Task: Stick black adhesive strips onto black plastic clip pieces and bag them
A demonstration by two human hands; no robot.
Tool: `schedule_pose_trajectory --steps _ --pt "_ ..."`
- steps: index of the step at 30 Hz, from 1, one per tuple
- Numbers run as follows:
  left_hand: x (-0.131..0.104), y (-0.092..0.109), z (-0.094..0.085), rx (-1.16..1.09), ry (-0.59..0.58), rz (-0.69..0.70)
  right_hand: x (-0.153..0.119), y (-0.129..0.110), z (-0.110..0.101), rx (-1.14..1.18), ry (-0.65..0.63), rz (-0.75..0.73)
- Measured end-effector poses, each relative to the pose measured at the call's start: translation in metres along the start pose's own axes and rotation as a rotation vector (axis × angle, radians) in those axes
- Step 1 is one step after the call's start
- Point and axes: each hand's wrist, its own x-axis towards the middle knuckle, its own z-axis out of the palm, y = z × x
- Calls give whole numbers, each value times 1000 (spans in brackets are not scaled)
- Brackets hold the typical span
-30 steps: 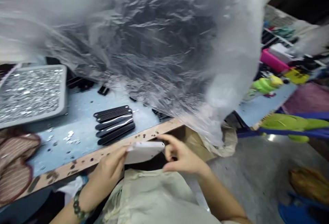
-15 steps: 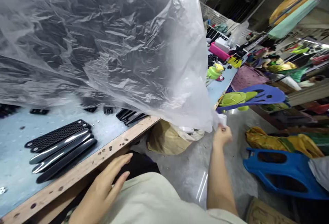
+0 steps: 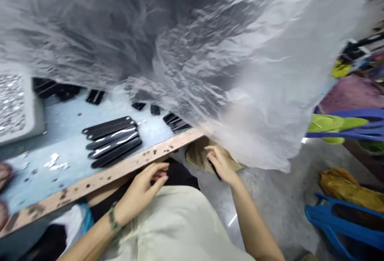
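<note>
A large sheet of clear plastic film (image 3: 192, 53) hangs across the upper part of the view and hides much of the bench. My right hand (image 3: 222, 165) is beside its lower edge, fingers closed around a slim black piece (image 3: 215, 170) that is mostly hidden by the hand. Just off the bench edge, my left hand (image 3: 144, 187) hovers over my lap with loosely curled fingers, thumb apart, nothing visible in it. Long glossy black strips (image 3: 115, 146) lie side by side on the light blue bench top (image 3: 69, 133), next to black textured strips (image 3: 109, 127).
A white tray (image 3: 36, 111) of small shiny parts stands at the left, with loose silvery bits (image 3: 55, 162) nearby. The bench has a wooden edge (image 3: 135, 164). A tan sack (image 3: 198, 155) is under it. On the right are a blue stool (image 3: 330, 221) and purple-blue and lime fins (image 3: 339, 123).
My right hand has come back from the far right towards the bench, now around a black piece. The white item it held is out of sight. My left fingers have curled; the view has shifted left.
</note>
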Motion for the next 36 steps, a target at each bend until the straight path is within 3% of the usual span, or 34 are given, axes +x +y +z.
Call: schedule_pose_trajectory --steps 3,5,7,10,12,14,16,19,21,24,27,31,36 --pt "12 6 11 -130 -7 -68 -2 -34 61 240 -320 -113" --pt "15 1 10 -173 13 -93 0 -55 90 298 -389 -227" --pt "11 -7 3 -215 64 -128 4 -71 106 160 -355 -423" --pt "3 -16 -15 -350 135 -155 11 -86 112 -134 -261 -759" --pt "-2 -15 -28 -436 150 -159 17 -92 112 -247 -157 -848" --pt "-4 -10 -37 -485 152 -172 23 -97 111 -272 -16 -769" --pt "-6 -3 -41 -537 188 -177 28 -102 111 -151 3 -588" --pt "-9 4 -42 -643 338 -139 30 -109 116 167 -277 -345" --pt "-13 3 -44 -618 418 -85 31 -113 122 249 -432 -268" --pt "-25 -8 -60 -280 591 -29 40 -115 126 251 -398 -202" --pt "-39 -28 -85 100 809 -117 60 -117 125 294 -302 -115" --pt "-41 -53 -103 222 705 -234 87 -119 128 263 -254 -101" --pt "-42 -58 -94 93 684 -264 100 -114 140 276 -211 -89"
